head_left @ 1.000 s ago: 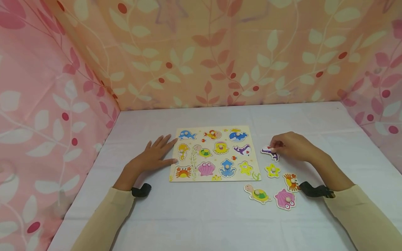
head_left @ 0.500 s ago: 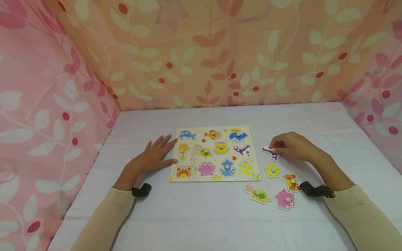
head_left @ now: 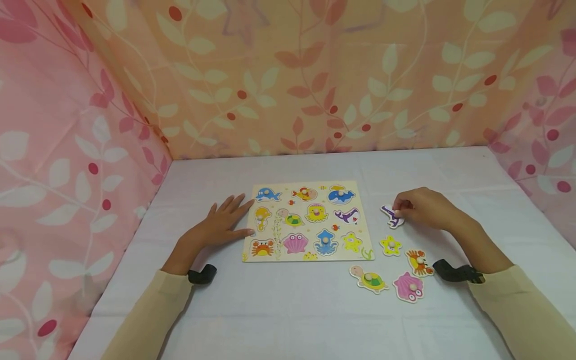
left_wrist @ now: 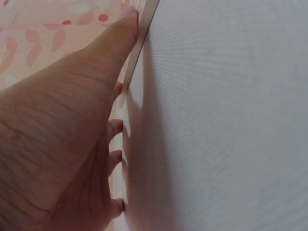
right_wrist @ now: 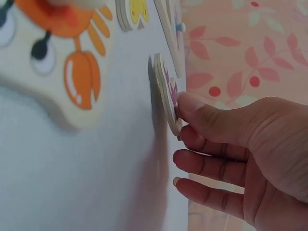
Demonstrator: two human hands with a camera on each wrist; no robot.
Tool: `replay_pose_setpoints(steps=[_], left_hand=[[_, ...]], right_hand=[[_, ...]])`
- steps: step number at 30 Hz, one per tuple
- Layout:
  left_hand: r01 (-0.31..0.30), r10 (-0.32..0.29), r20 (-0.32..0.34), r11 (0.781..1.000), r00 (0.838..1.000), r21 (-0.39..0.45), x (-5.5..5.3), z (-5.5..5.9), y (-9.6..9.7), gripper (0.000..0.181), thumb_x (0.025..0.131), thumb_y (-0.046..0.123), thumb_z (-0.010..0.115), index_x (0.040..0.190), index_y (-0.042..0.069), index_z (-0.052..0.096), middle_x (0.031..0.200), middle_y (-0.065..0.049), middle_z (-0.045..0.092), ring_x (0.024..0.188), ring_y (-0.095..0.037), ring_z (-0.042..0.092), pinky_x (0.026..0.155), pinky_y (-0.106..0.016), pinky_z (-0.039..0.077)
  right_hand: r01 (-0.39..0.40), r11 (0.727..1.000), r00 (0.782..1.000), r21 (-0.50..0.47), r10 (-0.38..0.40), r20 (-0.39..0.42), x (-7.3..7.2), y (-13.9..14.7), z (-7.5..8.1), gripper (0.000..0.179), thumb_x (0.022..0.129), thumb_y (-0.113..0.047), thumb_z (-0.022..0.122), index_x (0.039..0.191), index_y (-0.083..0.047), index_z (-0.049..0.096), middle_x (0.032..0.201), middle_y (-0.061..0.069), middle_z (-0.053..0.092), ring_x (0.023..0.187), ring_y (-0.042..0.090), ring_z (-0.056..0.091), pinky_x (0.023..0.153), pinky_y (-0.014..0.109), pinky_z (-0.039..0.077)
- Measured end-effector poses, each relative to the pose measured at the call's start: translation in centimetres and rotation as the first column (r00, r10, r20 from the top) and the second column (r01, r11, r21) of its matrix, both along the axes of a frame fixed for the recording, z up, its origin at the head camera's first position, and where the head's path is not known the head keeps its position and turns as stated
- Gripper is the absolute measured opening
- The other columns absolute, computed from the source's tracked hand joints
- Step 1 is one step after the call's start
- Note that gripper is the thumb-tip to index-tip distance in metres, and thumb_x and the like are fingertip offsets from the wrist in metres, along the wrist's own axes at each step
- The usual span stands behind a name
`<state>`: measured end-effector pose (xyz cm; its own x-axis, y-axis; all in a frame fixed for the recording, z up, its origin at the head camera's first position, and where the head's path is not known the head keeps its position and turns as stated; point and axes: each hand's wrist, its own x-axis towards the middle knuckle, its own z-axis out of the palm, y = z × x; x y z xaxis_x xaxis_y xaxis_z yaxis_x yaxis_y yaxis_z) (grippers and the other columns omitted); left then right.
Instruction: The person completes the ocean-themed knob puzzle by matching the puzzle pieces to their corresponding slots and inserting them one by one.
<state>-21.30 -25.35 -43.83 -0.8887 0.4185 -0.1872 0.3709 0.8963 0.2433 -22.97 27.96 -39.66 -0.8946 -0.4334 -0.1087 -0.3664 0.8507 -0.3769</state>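
Right hand: grip closed, thumb and fingertips pinching the purple whale piece. Whether it is held by a knob or by the rim is hidden. The piece hangs tilted at the right of the board, apart from it and seemingly just off the bench.

Left hand: grip released, fingers spread, thumb touching the board's left edge.

Near the right hand, loose on the bench: star piece, crab piece, shell piece and, nearer and further left, turtle piece.

Assessment: the step in hand appears to be bringing the whale to its matching purple outline, at the right of the middle row. The next move would call for turning the piece to suit, carrying it left and lowering it flat.

Markings: printed sea animals only; no brand, label or writing is legible.
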Motion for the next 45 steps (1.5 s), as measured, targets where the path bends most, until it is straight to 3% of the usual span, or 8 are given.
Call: replay_pose_setpoints(steps=[7, 20, 28, 34, 45], left_hand=[[-0.003, 0.003, 0.005, 1.000, 1.000, -0.008, -0.1, 0.0, 0.0, 0.095, 0.090, 0.076, 0.052, 0.164, 0.031, 0.013, 0.171, -0.009, 0.006, 0.156, -0.038, 0.000, 0.117, -0.071, 0.001], [-0.004, 0.004, 0.007, 1.000, 1.000, 0.002, 0.1, 0.2, 0.2, 0.094, 0.091, 0.072, 0.055, 0.164, 0.029, 0.015, 0.171, -0.009, 0.006, 0.156, -0.039, 0.000, 0.117, -0.071, 0.000], [-0.012, 0.012, 0.004, 1.000, 1.000, -0.002, 0.1, 0.0, 0.2, 0.094, 0.091, 0.072, 0.055, 0.164, 0.030, 0.015, 0.171, -0.009, 0.007, 0.156, -0.038, 0.001, 0.117, -0.070, 0.000], [-0.016, 0.016, 0.001, 1.000, 1.000, -0.004, 0.0, -0.1, 0.1, 0.095, 0.090, 0.074, 0.054, 0.164, 0.031, 0.014, 0.171, -0.008, 0.006, 0.156, -0.038, 0.000, 0.117, -0.070, 0.000], [-0.017, 0.017, 0.009, 1.000, 1.000, 0.001, 0.2, 0.3, 0.3, 0.093, 0.091, 0.071, 0.056, 0.164, 0.030, 0.015, 0.171, -0.009, 0.006, 0.156, -0.037, 0.000, 0.118, -0.069, 0.000]], right_hand=[[0.040, 0.999, 0.999, -0.007, -0.039, 0.030, -0.2, 0.8, -0.1, 0.008, 0.088, -0.015, 0.080, 0.094, -0.014, 0.076, 0.082, -0.005, 0.068, 0.080, 0.019, 0.057, 0.080, 0.043, 0.052], [-0.008, 0.999, 1.000, -0.051, 0.009, 0.021, -0.5, 1.9, -0.6, 0.013, 0.087, -0.009, 0.080, 0.096, -0.018, 0.079, 0.089, -0.006, 0.071, 0.086, 0.020, 0.058, 0.085, 0.044, 0.052], [-0.021, 0.999, 0.999, -0.029, 0.022, 0.025, -0.4, 2.2, -0.3, 0.011, 0.085, -0.012, 0.083, 0.093, -0.017, 0.077, 0.079, -0.007, 0.063, 0.080, 0.018, 0.055, 0.075, 0.033, 0.051], [-0.045, 0.999, 0.999, -0.027, 0.046, 0.027, -0.4, 2.4, -0.2, 0.010, 0.085, -0.015, 0.083, 0.092, -0.017, 0.076, 0.077, -0.008, 0.062, 0.079, 0.016, 0.054, 0.075, 0.034, 0.051], [0.007, 0.998, 0.998, -0.064, -0.003, 0.059, -0.3, 2.4, -0.2, 0.008, 0.087, -0.020, 0.082, 0.091, -0.017, 0.077, 0.076, -0.005, 0.062, 0.078, 0.018, 0.053, 0.068, 0.029, 0.047]])
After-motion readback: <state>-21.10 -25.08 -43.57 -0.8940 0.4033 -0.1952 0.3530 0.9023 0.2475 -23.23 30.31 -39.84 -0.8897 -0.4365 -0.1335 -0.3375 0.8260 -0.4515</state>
